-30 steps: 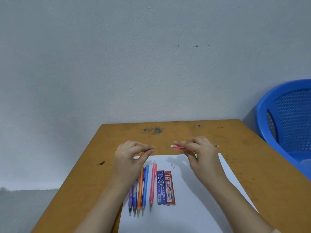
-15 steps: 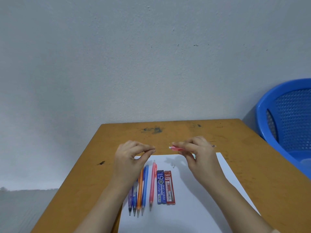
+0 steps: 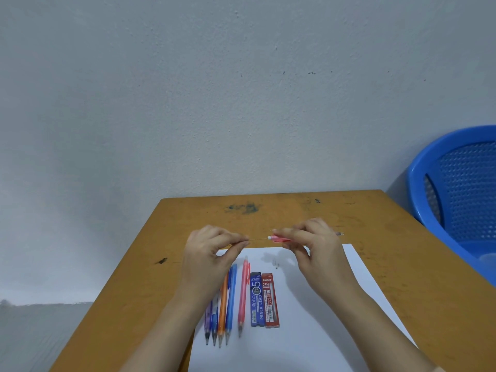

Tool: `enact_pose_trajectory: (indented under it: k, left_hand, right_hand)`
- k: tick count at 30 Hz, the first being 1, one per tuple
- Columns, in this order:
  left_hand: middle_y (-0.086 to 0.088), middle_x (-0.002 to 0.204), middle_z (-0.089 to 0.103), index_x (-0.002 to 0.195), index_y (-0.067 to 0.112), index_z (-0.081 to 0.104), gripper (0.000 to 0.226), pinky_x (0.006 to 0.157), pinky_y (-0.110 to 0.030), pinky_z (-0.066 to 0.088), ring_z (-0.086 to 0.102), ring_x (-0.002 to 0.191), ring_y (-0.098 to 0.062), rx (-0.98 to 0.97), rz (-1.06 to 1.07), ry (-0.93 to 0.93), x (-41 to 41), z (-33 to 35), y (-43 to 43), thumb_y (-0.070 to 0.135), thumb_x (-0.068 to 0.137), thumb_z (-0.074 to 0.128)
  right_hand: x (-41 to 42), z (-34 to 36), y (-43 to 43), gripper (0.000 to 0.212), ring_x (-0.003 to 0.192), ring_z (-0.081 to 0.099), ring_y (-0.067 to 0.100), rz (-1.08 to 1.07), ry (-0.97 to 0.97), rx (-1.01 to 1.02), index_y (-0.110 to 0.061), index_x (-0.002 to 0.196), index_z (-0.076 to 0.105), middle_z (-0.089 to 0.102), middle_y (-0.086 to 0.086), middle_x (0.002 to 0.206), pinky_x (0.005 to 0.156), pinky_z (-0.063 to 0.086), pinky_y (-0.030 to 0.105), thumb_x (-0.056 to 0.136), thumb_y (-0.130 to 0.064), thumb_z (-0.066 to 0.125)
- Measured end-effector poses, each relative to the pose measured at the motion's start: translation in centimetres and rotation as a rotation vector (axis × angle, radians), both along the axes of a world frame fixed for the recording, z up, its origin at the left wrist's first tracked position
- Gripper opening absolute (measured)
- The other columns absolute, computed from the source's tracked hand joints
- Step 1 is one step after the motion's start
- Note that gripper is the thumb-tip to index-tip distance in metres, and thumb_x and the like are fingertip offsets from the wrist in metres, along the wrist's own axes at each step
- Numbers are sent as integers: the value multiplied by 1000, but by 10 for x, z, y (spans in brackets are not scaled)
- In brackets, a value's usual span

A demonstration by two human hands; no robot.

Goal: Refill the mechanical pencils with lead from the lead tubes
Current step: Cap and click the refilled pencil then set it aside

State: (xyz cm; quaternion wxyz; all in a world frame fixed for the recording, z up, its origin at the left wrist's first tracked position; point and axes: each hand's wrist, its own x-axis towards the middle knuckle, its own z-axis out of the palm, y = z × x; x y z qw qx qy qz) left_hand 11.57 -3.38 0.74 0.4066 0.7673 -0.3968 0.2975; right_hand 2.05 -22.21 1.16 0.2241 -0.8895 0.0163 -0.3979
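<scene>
While the left hand pinches the thin lead and the right hand grips the red pencil, a hard push could snap it.

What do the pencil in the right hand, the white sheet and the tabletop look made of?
Held pencil: likely translucent red plastic, glossy; light shows through the barrel. White sheet: probably matte paper, thin and flat. Tabletop: ochre wood or laminate, dull, scuffed and stained; which, I cannot tell.
</scene>
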Motion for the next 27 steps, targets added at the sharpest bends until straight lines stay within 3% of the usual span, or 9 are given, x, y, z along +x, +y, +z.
enact_pose_trajectory:
  k: [10, 18, 27]
  left_hand:
    - [22, 82, 64, 86, 26, 75, 27, 70, -31, 47, 54, 83, 3, -3, -4, -5, -1, 1, -1, 45, 81, 57]
    - [17, 80, 67, 85, 25, 76, 28, 70, -31, 47, 53, 83, 2, 3, 5, -4, -2, 2, -1, 45, 81, 56]
    - [16, 79, 67, 85, 25, 76, 27, 67, -31, 47, 53, 81, 3, 5, 5, -9, -3, 1, -1, 44, 82, 57]
  right_hand:
    - [0, -1, 0, 28, 85, 48, 8, 2, -16, -13, -27, 100, 75, 64, -9, 82, 73, 47, 39, 79, -16, 59]
    - [1, -1, 1, 27, 83, 53, 14, -1, -22, -26, -27, 100, 75, 65, -8, 81, 72, 48, 41, 80, -18, 58]
    - [3, -4, 1, 28, 84, 43, 6, 3, -23, -31, -29, 100, 75, 63, -11, 79, 72, 45, 40, 81, -18, 59]
